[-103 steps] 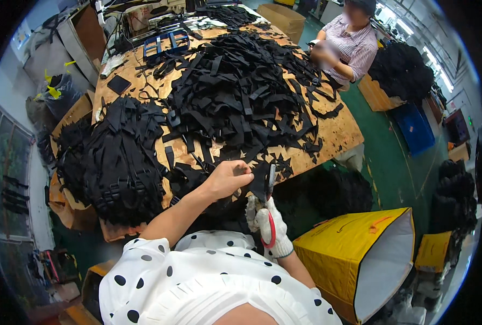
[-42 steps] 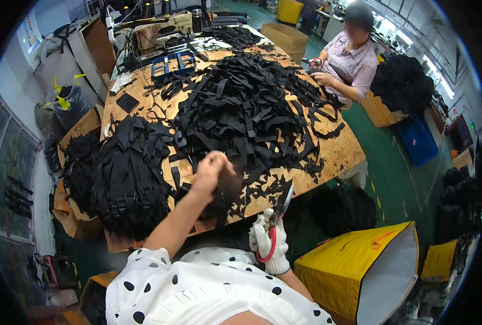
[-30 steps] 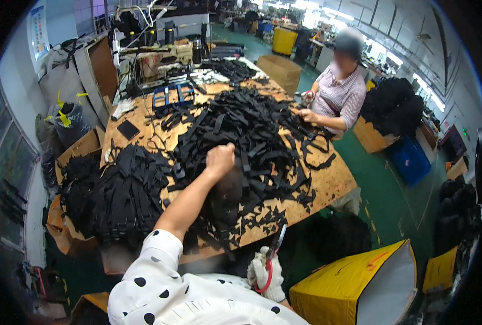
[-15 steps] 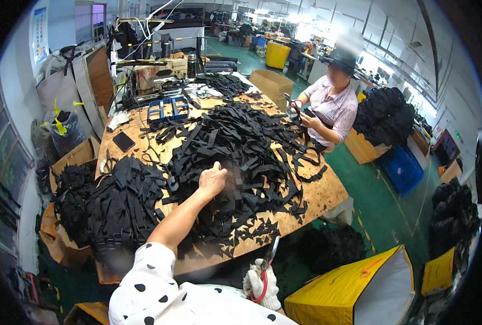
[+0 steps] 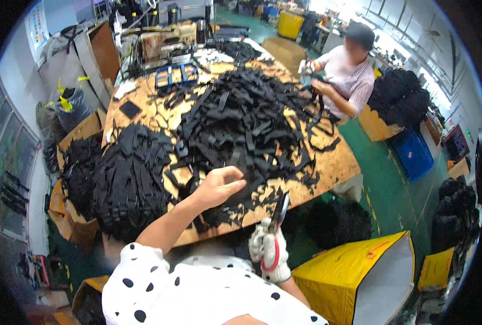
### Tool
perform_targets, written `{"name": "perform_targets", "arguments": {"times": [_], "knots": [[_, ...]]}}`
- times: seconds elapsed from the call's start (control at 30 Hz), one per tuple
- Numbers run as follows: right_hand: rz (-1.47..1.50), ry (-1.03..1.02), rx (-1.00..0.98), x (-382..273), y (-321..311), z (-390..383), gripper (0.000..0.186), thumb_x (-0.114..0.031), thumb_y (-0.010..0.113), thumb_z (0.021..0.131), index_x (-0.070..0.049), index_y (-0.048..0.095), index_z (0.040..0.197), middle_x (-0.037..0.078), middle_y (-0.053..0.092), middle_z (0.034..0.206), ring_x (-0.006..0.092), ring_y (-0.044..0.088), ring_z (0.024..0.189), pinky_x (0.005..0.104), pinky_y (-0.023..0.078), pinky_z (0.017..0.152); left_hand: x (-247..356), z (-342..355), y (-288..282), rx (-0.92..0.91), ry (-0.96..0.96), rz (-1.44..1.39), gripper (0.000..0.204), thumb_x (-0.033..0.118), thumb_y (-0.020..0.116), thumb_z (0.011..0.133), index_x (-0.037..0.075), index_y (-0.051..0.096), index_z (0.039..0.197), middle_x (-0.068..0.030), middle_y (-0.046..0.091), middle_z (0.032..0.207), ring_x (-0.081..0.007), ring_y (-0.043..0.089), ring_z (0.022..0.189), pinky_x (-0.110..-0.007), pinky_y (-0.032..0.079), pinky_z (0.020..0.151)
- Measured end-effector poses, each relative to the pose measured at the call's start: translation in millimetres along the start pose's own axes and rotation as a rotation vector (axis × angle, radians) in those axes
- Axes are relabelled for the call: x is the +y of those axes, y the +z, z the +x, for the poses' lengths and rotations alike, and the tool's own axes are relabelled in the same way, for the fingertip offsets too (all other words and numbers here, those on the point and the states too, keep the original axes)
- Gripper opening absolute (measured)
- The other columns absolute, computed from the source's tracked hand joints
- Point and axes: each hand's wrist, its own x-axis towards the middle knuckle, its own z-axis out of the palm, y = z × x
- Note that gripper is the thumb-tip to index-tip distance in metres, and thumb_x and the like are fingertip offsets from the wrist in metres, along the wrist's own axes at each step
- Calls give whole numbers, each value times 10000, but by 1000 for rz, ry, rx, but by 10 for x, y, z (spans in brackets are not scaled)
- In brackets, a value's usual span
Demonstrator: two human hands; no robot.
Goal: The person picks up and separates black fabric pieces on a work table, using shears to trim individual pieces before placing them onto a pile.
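Note:
My bare left hand (image 5: 219, 187) is over the near side of a big heap of black fabric straps (image 5: 241, 114) on the wooden table. Its fingers are curled toward the thumb; motion blur and the dark heap hide what is in them. At the table's near edge, my right hand (image 5: 268, 248) wears a white knit glove and is closed on scissors (image 5: 280, 208) with red handles, blades pointing up. Small black offcuts lie between the two hands. Left of my left hand, a bundle of black straps (image 5: 135, 173) hangs over the table's edge.
Across the table stands a co-worker (image 5: 346, 81) in a striped shirt, hands raised at the far right edge. A yellow bag (image 5: 343, 271) gapes at my right. A blue tray (image 5: 176, 76) and a dark flat rectangle (image 5: 129, 110) lie on the table (image 5: 327, 170). Cardboard boxes flank it.
My left hand has drawn back from the heap, toward me and slightly right. The gloved hand and scissors have risen closer to the table edge. The view has tilted down.

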Motion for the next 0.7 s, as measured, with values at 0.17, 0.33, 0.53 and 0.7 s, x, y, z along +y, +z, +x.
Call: {"name": "perform_targets", "arguments": {"times": [0.17,0.33,0.53,0.7], "knots": [[-247,-54,-100,-136,199,-14,456,-86,514,851,-161,399,1286,30,547,936,171,559,795,274,463,598,-147,-62,274,-83,-101,-129,153,133,618,835,-12,598,880,-3,583,734,-43,496,708,-220,418,626],[-1129,-98,104,-231,223,-104,475,-268,499,885,-48,403,1296,124,623,932,253,609,758,339,485,666,-176,-104,406,-130,-202,-56,156,144,618,835,-9,589,824,-10,569,757,-76,489,725,-239,416,654],[-1253,-193,16,-239,275,-118,528,-414,465,904,-63,405,1294,182,627,913,351,619,786,380,489,667,-177,-119,457,-126,-181,-16,152,138,624,824,-9,587,815,-19,582,744,-80,504,714,-247,435,656],[-1355,-144,36,-239,285,-91,561,-458,439,903,-68,393,1304,196,626,924,379,614,830,397,491,685,-196,-135,475,-118,-140,42,148,131,622,815,-13,588,809,-42,603,753,-88,528,718,-253,447,666]]}}
